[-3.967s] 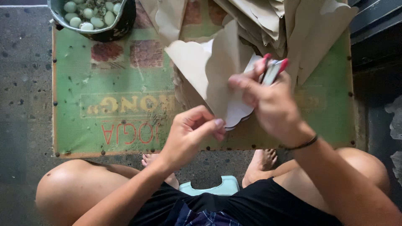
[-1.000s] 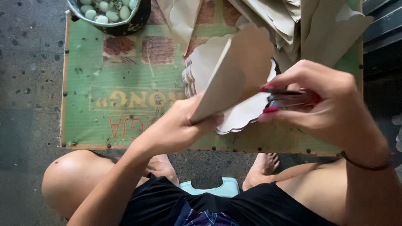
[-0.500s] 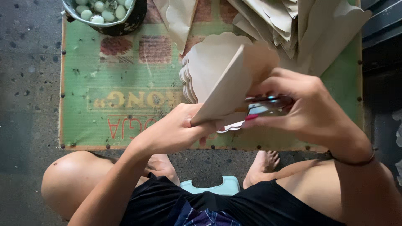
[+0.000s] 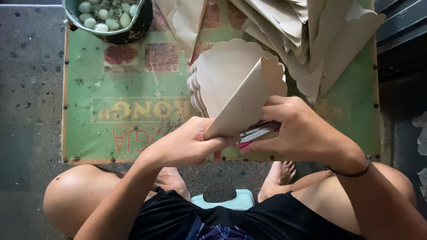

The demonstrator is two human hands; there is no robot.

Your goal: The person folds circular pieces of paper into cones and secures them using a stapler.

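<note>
A: What has the left hand got?

B: Its fingers are curled tight on the lower corner of a tan paper sheet folded over toward the person. The sheet rises at a slant from that pinch, its scalloped edge at the top.

A: And the right hand?

B: Closed around scissors with red handles. Only a bit of the blades and a red tip show under the fingers, just beside the left hand's thumb. The blades meet the sheet's lower edge; I cannot tell how far they are parted.

A: Where does all this sit?

B: Above the near edge of the tabletop, which is covered by a green printed mat. Behind the folded sheet is a stack of scalloped paper rounds, fanned at its left side.

A: Anything else?

B: A loose heap of cut paper at the far right, and a dark bowl of pale eggs at the far left corner. A dark band circles the right wrist. A pale stool shows between the knees.
</note>
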